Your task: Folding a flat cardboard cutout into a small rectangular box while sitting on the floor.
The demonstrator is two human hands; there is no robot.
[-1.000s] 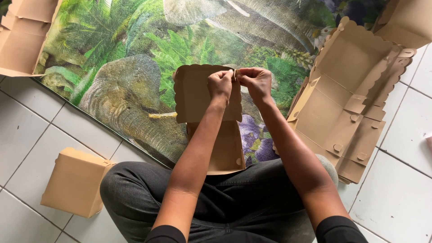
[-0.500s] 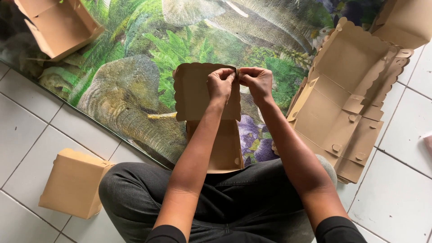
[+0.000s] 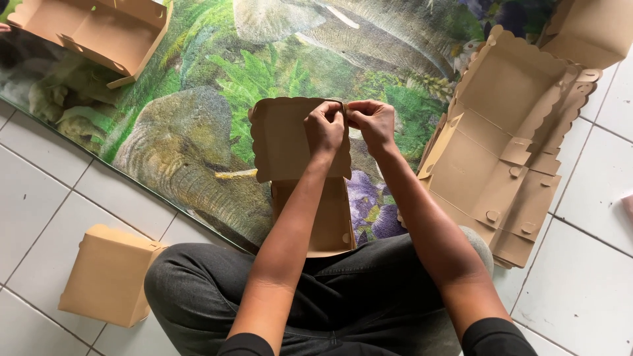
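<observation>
The person is folding a brown cardboard box (image 3: 290, 142) into shape, and the step in hand looks like fixing its far right corner. The left hand (image 3: 325, 126) and right hand (image 3: 374, 123) meet there, each pinching the scalloped top edge between thumb and fingers. The box lies at the middle of the view, over the picture mat (image 3: 198, 132), just beyond the knees. Its long axis runs from six to twelve o'clock, the open flap pointing to twelve. The next move probably calls for firm pressure so the corner tab locks. A stack of flat boxes (image 3: 501, 151) lies at three o'clock, a closed box (image 3: 105, 277) at eight, an open box (image 3: 92, 33) at ten.
</observation>
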